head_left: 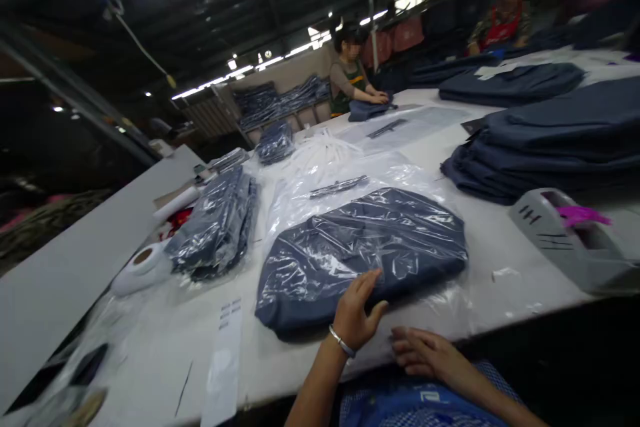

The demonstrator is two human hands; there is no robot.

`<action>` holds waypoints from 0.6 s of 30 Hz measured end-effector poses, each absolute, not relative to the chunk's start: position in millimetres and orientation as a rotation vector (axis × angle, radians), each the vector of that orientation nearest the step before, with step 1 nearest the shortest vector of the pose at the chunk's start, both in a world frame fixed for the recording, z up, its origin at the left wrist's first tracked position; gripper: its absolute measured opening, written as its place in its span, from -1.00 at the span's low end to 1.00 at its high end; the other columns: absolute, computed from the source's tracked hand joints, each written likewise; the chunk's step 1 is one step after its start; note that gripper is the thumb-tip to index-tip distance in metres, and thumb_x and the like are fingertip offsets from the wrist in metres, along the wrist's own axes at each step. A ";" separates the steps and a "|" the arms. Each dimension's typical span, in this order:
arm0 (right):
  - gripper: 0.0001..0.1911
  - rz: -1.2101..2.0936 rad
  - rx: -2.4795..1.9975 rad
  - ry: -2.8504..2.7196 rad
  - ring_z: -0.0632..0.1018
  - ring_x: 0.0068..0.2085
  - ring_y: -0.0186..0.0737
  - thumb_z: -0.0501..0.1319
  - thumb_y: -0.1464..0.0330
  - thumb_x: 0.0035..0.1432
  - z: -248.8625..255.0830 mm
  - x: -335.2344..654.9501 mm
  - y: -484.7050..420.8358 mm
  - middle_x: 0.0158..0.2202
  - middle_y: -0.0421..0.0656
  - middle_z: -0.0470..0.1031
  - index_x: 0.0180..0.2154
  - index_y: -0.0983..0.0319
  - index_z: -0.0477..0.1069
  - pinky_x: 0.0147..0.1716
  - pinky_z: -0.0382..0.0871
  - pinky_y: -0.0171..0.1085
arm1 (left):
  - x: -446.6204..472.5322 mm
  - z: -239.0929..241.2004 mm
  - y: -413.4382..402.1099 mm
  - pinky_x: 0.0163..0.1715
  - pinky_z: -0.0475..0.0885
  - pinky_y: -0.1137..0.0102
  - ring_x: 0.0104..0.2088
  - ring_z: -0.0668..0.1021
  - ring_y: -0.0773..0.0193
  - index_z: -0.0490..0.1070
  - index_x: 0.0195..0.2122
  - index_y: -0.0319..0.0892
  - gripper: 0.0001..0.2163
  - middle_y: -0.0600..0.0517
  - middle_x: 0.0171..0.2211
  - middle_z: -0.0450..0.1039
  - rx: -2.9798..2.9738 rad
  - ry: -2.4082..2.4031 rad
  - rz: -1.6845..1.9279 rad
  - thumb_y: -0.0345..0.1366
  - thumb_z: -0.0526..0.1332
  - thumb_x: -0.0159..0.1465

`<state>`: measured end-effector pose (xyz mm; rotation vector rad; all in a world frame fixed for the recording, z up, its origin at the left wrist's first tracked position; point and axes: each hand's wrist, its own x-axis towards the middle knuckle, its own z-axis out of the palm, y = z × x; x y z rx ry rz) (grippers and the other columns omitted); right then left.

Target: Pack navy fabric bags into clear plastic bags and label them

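Note:
A folded dark blue garment [360, 247] lies in a clear plastic bag in front of me, its glossy film creased over the top. My left hand [357, 310], with a silver bangle at the wrist, rests against the bag's near edge, fingers stretched out and thumb apart. To its right, my right hand [425, 350] hovers by the table's front edge, fingers extended and nothing in them. Beyond the garment, the loose part of the plastic bag [295, 203] spreads over the white table.
Bagged garments [215, 220] are stacked at the left, beside a white roll [143, 263] and a label sheet [223, 360]. At right stand a grey tape dispenser [565, 233] and a pile of dark blue garments [555, 140]. Two co-workers are across the table.

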<state>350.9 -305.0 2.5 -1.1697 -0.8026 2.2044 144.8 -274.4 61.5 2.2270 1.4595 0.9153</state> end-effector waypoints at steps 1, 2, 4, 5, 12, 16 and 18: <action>-0.27 2.293 -1.109 -0.741 0.61 -0.16 -0.08 0.43 -0.07 -0.13 7.0 336.4 -299.0 -0.10 0.08 0.55 -0.04 0.30 0.50 -0.16 0.50 -0.20 | 130.7 69.6 -283.2 0.22 0.31 0.21 0.18 0.40 0.19 0.20 0.26 -0.01 -0.50 -0.04 0.16 0.40 2.237 1.540 0.978 -0.40 0.14 0.29; -0.27 2.367 -1.047 -0.683 0.59 -0.07 -0.05 0.43 -0.05 -0.09 12.3 322.1 -293.8 -0.03 0.12 0.53 -0.02 0.32 0.47 -0.05 0.47 -0.17 | 112.8 76.2 -293.1 0.25 0.27 0.21 0.22 0.37 0.20 0.28 0.21 -0.01 -0.57 -0.03 0.17 0.39 2.223 1.698 1.050 -0.43 0.07 0.32; -0.34 2.501 -0.933 -0.585 0.54 0.04 -0.01 0.41 -0.01 -0.02 22.7 295.7 -286.1 0.03 0.18 0.49 -0.06 0.37 0.46 0.08 0.39 -0.13 | 67.4 82.5 -315.5 0.30 0.19 0.16 0.28 0.29 0.18 0.36 0.16 -0.04 -0.58 -0.05 0.22 0.34 2.063 2.144 1.167 -0.47 -0.01 0.33; -0.36 2.566 -0.882 -0.550 0.53 0.06 0.00 0.39 0.00 0.01 26.8 283.9 -283.8 0.04 0.20 0.48 -0.09 0.39 0.47 0.12 0.36 -0.13 | 41.7 81.4 -327.0 0.32 0.14 0.13 0.32 0.23 0.15 0.35 0.17 -0.07 -0.58 -0.07 0.26 0.28 1.907 2.370 1.196 -0.47 -0.01 0.32; -0.15 2.848 -0.755 -0.452 0.47 0.13 0.11 0.35 -0.16 -0.08 25.8 215.8 -285.2 0.06 0.31 0.42 -0.11 0.51 0.47 0.11 0.38 -0.15 | -93.0 21.1 -357.6 0.21 0.31 0.13 0.25 0.36 0.06 0.01 0.36 -0.22 -0.40 -0.21 0.33 0.15 1.021 2.266 1.148 -0.27 0.07 0.29; -0.14 2.778 -0.785 -0.347 0.44 0.16 0.10 0.41 -0.15 -0.20 16.7 187.1 -287.9 0.07 0.30 0.41 -0.15 0.49 0.48 0.11 0.38 -0.20 | -104.7 -0.7 -345.9 0.21 0.34 0.18 0.26 0.34 0.05 0.32 0.21 -0.16 -0.50 -0.07 0.25 0.32 1.048 2.196 1.273 -0.16 0.16 0.24; -0.19 2.707 -0.834 -0.305 0.42 0.18 0.08 0.46 -0.10 -0.24 12.8 176.8 -289.2 0.08 0.27 0.41 -0.17 0.46 0.49 0.11 0.38 -0.25 | -105.6 -5.0 -341.8 0.07 0.49 0.22 0.19 0.44 0.03 0.44 0.11 -0.16 -0.55 -0.05 0.18 0.41 0.964 2.178 1.329 -0.11 0.15 0.22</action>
